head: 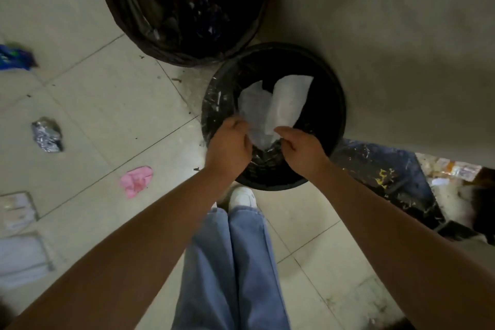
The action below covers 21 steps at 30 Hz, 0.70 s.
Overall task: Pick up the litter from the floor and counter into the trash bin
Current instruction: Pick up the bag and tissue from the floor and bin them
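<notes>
A round black trash bin (336,104) with a black liner stands on the floor against the wall. Over its opening hangs a white crumpled paper (278,104), partly inside the bin. My left hand (230,146) pinches the paper's lower left edge. My right hand (302,149) pinches its lower right edge. Both hands are above the bin's near rim. On the tiled floor to the left lie a crumpled silver foil wrapper (47,134), a pink wrapper (136,181) and a blue wrapper (17,57).
A larger black-lined bin (184,5) full of dark waste stands behind the small one. Flat pale packets (17,238) lie at the left edge. A dark paint-spattered object (385,177) and scattered debris sit at the right by the wall. My legs and white shoe (242,198) are below.
</notes>
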Each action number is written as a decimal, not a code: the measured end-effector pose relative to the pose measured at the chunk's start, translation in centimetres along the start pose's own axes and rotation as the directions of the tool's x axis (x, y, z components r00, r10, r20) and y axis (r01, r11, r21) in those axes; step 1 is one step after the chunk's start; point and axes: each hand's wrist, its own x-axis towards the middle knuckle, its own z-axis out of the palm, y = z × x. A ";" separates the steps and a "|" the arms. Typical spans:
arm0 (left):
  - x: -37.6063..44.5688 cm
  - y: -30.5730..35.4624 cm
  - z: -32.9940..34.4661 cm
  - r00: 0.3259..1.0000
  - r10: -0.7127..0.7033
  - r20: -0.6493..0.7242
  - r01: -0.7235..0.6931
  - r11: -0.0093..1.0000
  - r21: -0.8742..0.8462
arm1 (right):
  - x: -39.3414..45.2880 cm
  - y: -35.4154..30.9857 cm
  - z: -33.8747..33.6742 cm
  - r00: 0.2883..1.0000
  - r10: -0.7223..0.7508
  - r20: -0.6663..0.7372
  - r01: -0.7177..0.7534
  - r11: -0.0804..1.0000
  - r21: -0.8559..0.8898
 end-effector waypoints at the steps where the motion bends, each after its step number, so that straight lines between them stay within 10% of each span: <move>1: -1.0 -0.5 -1.2 0.987 0.094 -0.132 -0.087 0.995 0.057 | 0.5 0.1 0.8 0.997 0.034 0.062 -0.032 0.999 -0.041; 3: -2.5 -2.2 -3.4 0.947 0.124 -0.295 -0.060 0.974 0.217 | 1.3 0.1 1.9 0.982 0.099 0.163 -0.079 0.989 -0.127; 7: -2.1 -4.2 -5.8 0.952 -0.304 -0.037 0.305 0.952 0.031 | 1.9 -0.5 3.0 0.947 0.206 0.245 -0.152 0.963 -0.224; 13: 1.1 -1.3 -2.4 0.983 0.031 0.183 -0.058 0.988 0.140 | 3.8 0.9 4.0 0.932 0.271 0.243 -0.193 0.934 -0.302; 21: 6.9 -2.3 6.7 0.839 -0.226 0.495 0.057 0.941 0.333 | 5.2 4.4 5.3 0.885 0.296 0.359 0.000 0.772 -0.635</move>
